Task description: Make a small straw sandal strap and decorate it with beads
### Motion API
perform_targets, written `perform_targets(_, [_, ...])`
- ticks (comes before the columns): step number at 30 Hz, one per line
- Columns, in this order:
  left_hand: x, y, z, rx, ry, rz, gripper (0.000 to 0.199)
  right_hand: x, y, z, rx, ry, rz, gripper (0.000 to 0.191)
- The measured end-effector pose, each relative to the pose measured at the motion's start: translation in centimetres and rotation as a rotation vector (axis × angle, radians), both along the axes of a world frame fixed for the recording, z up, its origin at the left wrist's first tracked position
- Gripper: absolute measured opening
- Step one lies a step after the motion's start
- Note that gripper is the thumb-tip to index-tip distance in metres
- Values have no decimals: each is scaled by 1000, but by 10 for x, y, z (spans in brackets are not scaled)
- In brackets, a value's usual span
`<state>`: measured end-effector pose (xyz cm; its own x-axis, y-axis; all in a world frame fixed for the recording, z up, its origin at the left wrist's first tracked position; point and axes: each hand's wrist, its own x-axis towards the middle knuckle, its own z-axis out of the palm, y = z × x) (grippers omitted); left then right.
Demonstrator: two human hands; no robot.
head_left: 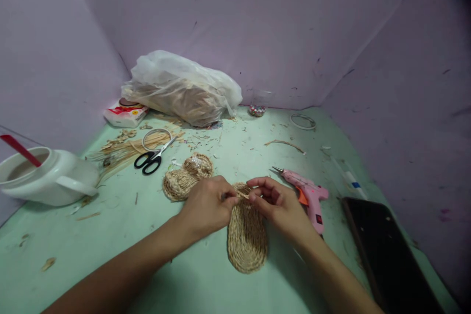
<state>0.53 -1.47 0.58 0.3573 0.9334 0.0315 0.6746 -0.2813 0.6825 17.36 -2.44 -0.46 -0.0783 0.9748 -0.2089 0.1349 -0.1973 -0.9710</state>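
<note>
You have the woven slipper between your 2 hands, at the near middle of the pale green tabletop, its broad rounded end towards you and its far end up by your fingers. Your left grip is pinched, thumb and forefinger pressed on the left edge of the fibre near that far end. Your right grip meets the opposite edge, its fingers curled and the thumb touching the fibre (you cannot tell from here whether it pinches any of it).

Just beyond your left grip lies a 2nd woven slipper, with white beads on its far part. Close to your right grip, a pink glue gun lies on its side, nozzle pointing left and away from you. Nearer the right edge you have a dark phone, lying flat.

To your left, black-handled scissors lie beside a ring and loose straw strips; further left is a white jug with a red stick leaning out. Against the back wall sits a filled plastic bag, with a small packet at its left and a clear container of coloured beads at its right.
</note>
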Motion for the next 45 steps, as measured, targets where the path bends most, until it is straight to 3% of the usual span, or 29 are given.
perform_targets(4, [6, -3, -3, -21, -75, 55, 14, -1, -2, -1, 31, -31, 1, 18])
perform_targets(9, [11, -5, -10, -164, -210, 194, 18, -2, -4, -3, 104, -80, 10, 15])
perform_targets(14, [15, -7, -12, -157, -221, 229, 18, -1, -4, -3, 112, -50, 17, 16])
perform_targets(21, [18, -10, -10, -45, -196, 205, 15, -4, -4, -4, 95, -31, -29, 21])
perform_targets(34, [16, -16, -15, 170, -157, 32, 21, -10, -7, -6, 106, -122, -126, 16])
perform_targets(42, [15, -17, -18, 179, -126, 26, 19, -6, -7, -7, 115, -84, -82, 21])
perform_targets(45, [10, -16, -13, 197, -128, 79, 16, -6, -7, -7, 95, -36, -94, 23])
